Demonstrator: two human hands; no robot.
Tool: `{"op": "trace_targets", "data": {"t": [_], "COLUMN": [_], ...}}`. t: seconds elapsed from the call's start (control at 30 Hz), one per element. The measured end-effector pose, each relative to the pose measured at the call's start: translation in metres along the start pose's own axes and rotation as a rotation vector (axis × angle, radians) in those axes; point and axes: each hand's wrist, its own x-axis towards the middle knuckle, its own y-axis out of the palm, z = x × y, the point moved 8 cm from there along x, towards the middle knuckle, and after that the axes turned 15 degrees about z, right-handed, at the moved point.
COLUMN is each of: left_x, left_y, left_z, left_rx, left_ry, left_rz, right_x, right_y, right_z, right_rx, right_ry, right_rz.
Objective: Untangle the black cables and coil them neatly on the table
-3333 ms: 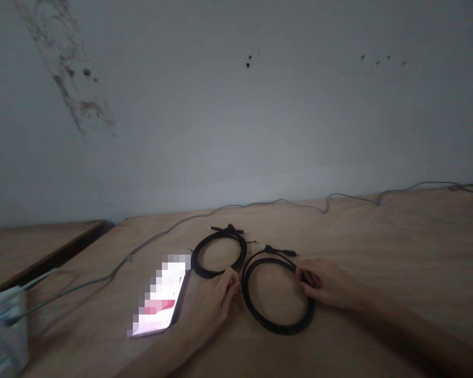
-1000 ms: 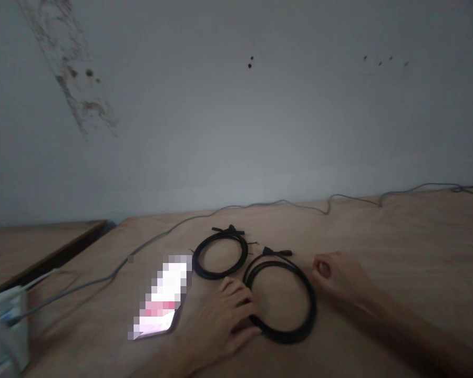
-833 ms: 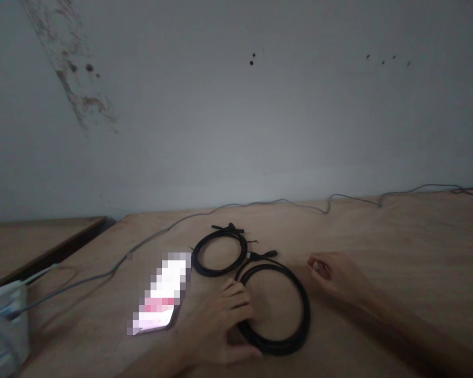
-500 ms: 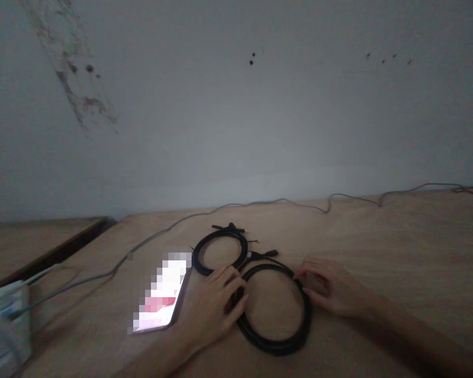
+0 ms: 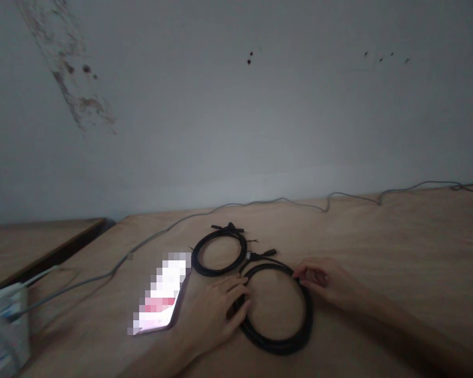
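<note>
My left hand (image 5: 215, 315) and right hand (image 5: 323, 278) curl against the near black cable coil (image 5: 278, 346) (pinching or merely touching, I cannot tell), the other coil (image 5: 216, 273) lying untouched beside it.

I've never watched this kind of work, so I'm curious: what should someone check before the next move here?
1. Right hand on near coil: ok, fingers touch its upper right.
2. Left hand at near coil: ok, fingers against its left side.
3. Far coil flat on table: ok.
4. Plug clear of far coil: cannot tell, it sits at the edge.
5. Phone clear of left hand: cannot tell, very close.
</note>
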Motion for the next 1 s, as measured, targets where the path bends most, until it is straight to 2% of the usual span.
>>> {"op": "trace_targets", "data": {"t": [0.17, 0.37, 0.67, 0.87, 1.0], "left_x": [-0.004, -0.007, -0.001, -0.009, -0.004], "left_y": [-0.006, -0.022, -0.007, -0.02, -0.023], "left_z": [-0.014, -0.019, -0.012, -0.029, -0.024], "left_rx": [-0.03, -0.143, -0.078, -0.103, -0.07], "left_ry": [0.084, 0.118, 0.085, 0.185, 0.123], "left_rz": [-0.032, -0.121, -0.001, -0.102, -0.12], "right_x": [-0.003, -0.003, -0.003, -0.004, -0.001], "right_y": [-0.006, -0.009, -0.011, -0.006, 0.001], "right_z": [-0.006, -0.002, 0.006, -0.008, -0.009], "right_rx": [-0.041, 0.015, 0.055, 0.086, 0.136], "right_ry": [0.096, 0.105, 0.09, 0.123, 0.074], "right_rz": [-0.06, -0.1, -0.077, -0.124, -0.126]}}
